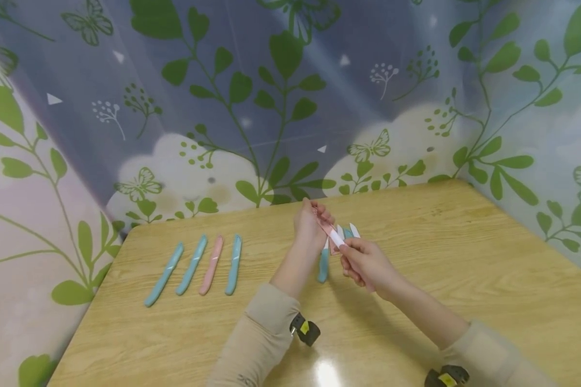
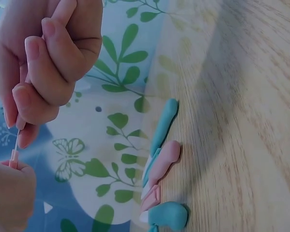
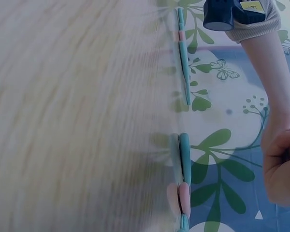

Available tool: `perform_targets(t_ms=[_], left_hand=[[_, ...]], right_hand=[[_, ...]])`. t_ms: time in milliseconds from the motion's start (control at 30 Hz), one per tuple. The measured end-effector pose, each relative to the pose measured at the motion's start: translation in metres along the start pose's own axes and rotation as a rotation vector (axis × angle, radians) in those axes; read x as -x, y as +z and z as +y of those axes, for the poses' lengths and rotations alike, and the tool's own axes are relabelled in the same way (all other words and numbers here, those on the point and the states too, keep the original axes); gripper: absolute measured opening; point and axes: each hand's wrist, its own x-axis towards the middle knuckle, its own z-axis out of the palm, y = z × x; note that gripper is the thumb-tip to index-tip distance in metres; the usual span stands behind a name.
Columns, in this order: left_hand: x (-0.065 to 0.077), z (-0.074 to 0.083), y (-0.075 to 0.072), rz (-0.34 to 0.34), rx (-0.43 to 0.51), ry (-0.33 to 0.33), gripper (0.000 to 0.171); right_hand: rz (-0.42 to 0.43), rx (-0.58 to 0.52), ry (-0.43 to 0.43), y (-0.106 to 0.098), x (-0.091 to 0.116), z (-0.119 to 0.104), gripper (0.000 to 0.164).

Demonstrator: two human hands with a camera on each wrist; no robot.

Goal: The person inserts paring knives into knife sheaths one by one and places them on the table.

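Note:
My left hand (image 1: 312, 224) holds a pink sheath (image 1: 326, 226) above the table. The right hand (image 1: 366, 262) grips a pink-handled knife, its white blade (image 1: 337, 238) lined up with the sheath's mouth, the tip seemingly inside. In the left wrist view, the pink handle (image 2: 65, 9) runs through the curled right fingers, and a short pink piece of sheath (image 2: 13, 158) shows at the left hand (image 2: 9, 198). Under the hands lie unsheathed knives: one with a teal handle (image 1: 323, 266), another with a pink handle (image 2: 165, 158), partly hidden in the head view.
Several sheathed knives, teal (image 1: 164, 275) and pink (image 1: 211, 265), lie in a row on the left of the wooden table (image 1: 126, 344). Patterned curtains (image 1: 242, 134) with green leaves stand at the back and sides. Each wrist wears a black camera (image 1: 306, 330).

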Motion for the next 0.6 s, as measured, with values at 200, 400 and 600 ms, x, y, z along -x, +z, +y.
perform_targets(t_ms=[200, 400, 600], left_hand=[[0.0009, -0.0008, -0.0002, -0.003, -0.018, -0.006, 0.029], [0.0028, -0.0033, -0.001, -0.021, -0.028, -0.015, 0.028], [0.0051, -0.0058, -0.0013, -0.039, -0.005, -0.03, 0.027]], right_hand=[[0.009, -0.005, 0.012, 0.0016, 0.0004, -0.0013, 0.022], [-0.007, 0.013, -0.003, 0.0001, 0.0017, -0.0009, 0.023], [-0.011, 0.005, -0.012, -0.0013, 0.0004, 0.0005, 0.023]])
